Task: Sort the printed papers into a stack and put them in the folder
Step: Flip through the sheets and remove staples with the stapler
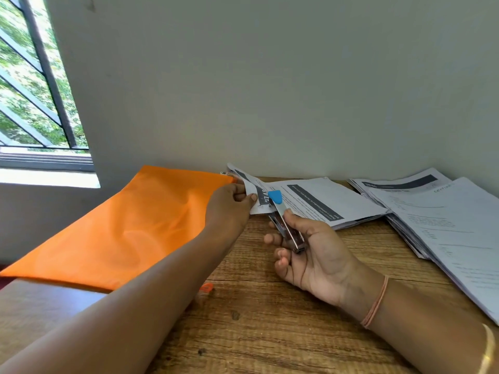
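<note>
Left of the silver, blue-tipped metal stapler (284, 223), a flat orange folder (129, 225) lies on the wooden counter (270, 333). The left hand (229, 206) pinches the corner of a white printed paper set (324, 203) in its grip, at the stapler's tip. The right hand (313, 257) has its grip curled round the stapler. Further right lies a loose printed-paper stack (445, 225).

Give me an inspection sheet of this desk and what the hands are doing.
Surface: brown wooden table.
Job's things: flat orange folder at left; printed white papers in the middle; second paper stack at right.
Clutter: small orange scrap on the wood.
Hands: left hand pinches the middle papers' corner; right hand holds a silver stapler with a blue tip at that corner.
Cables: nothing seen.
Surroundings: grey wall, barred window at left.
</note>
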